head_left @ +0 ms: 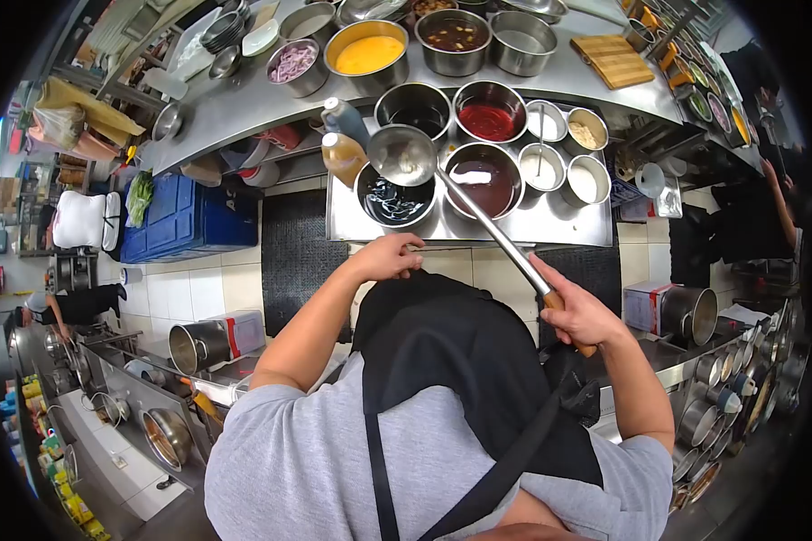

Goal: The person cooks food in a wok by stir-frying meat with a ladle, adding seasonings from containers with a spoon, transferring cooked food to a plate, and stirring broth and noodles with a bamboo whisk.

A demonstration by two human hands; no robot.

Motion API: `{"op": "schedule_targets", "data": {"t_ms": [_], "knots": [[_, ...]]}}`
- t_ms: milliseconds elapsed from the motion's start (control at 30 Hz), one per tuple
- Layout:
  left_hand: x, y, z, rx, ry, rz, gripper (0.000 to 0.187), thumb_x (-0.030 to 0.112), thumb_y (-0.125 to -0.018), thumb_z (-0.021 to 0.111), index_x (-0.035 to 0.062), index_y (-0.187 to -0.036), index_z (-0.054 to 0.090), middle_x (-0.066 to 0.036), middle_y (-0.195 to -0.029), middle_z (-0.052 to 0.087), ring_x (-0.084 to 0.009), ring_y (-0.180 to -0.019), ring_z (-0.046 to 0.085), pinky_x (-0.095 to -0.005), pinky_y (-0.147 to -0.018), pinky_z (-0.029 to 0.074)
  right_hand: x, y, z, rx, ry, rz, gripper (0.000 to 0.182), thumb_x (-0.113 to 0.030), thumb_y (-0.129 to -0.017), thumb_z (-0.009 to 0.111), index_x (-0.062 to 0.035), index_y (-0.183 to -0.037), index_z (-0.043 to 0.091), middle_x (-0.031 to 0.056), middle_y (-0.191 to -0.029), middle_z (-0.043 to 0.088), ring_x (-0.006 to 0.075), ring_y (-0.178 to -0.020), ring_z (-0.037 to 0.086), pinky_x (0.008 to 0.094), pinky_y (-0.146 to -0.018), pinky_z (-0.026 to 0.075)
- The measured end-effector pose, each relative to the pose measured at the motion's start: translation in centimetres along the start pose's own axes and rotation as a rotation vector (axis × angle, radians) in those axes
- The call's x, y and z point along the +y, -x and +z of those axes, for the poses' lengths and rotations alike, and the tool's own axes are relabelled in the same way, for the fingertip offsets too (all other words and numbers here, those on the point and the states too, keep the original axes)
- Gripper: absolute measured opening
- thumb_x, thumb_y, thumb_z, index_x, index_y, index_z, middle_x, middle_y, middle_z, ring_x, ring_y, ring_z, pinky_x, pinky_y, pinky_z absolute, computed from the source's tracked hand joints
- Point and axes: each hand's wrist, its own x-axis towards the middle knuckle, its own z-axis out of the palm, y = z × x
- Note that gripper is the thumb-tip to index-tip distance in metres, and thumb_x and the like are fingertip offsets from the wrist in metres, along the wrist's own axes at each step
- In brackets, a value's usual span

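Above the left pots (364,206) I hold a ladle (483,221), right fingers (546,272) clamped round it, left fingers (408,241) loosely apart.

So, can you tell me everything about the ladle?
The ladle has a wide, round, silvery bowl, a long, straight, metal-looking shaft and a brown, wood-like grip. The right hand holds that grip. The shaft slants up leftward to the bowl, which partly covers two dark-filled pots in view; whether it touches them, I can't tell.
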Motion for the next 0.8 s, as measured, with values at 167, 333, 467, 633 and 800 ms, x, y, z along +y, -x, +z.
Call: {"op": "schedule_targets", "data": {"t_ms": [167, 333, 467, 633, 800], "knots": [[-3.8, 2.4, -5.7, 0.038, -0.005, -0.021, 0.038, 0.018, -0.092, 0.06, 0.0022, -0.126, 0.055, -0.005, -0.088, 0.068, -0.0118, -0.071, 0.065, -0.0267, -0.059, 0.05, -1.5, -2.7, 2.9, 0.108, 0.519, 0.045, 0.085, -0.002, -0.083, 0.055, -0.0264, -0.154, 0.016, 0.0245, -0.09, 0.064, 0.04, -0.076, 0.064, 0.0421, -0.075, 0.051], [-9.7, 4.4, -11.9, 0.064, 0.104, -0.037, 0.037, 0.016, -0.092, 0.059, 0.0019, -0.126, 0.055, -0.007, -0.09, 0.069, -0.0121, -0.071, 0.064, -0.0271, -0.062, 0.052, -4.1, -3.3, 7.2, 0.182, 0.567, 0.177, 0.085, -0.003, -0.083, 0.057, -0.0277, -0.153, 0.016, 0.0292, -0.094, 0.064, 0.0484, -0.091, 0.06, 0.0463, -0.084, 0.046], [-12.3, 5.0, -15.0, 0.1, 0.147, -0.059, 0.036, 0.015, -0.092, 0.059, 0.0007, -0.126, 0.055, -0.007, -0.088, 0.068, -0.0114, -0.069, 0.062, -0.0269, -0.063, 0.052, -4.8, -3.0, 9.3, 0.212, 0.574, 0.237, 0.088, 0.001, -0.082, 0.058, -0.0299, -0.154, 0.017, 0.025, -0.084, 0.061, 0.0394, -0.076, 0.06, 0.0421, -0.077, 0.048], [-12.0, 5.4, -16.1, 0.135, 0.11, -0.05, 0.036, 0.015, -0.093, 0.058, 0.001, -0.126, 0.055, -0.006, -0.088, 0.068, -0.0112, -0.071, 0.062, -0.026, -0.063, 0.051, -4.4, -2.7, 10.2, 0.232, 0.463, 0.185, 0.09, 0.007, -0.081, 0.056, -0.0313, -0.154, 0.019, 0.0131, -0.075, 0.057, 0.0198, -0.055, 0.053, 0.0344, -0.056, 0.048], [-11.2, 7.4, -15.3, 0.193, 0.151, -0.062, 0.035, 0.015, -0.094, 0.057, 0.002, -0.126, 0.056, -0.007, -0.088, 0.069, -0.0113, -0.069, 0.062, -0.0253, -0.061, 0.051, -3.0, -2.2, 9.6, 0.17, 0.035, 0.241, 0.086, 0.009, -0.083, 0.05, -0.028, -0.154, 0.019, 0.0004, -0.07, 0.047, 0.0074, -0.047, 0.043, 0.0257, -0.043, 0.04]]}}
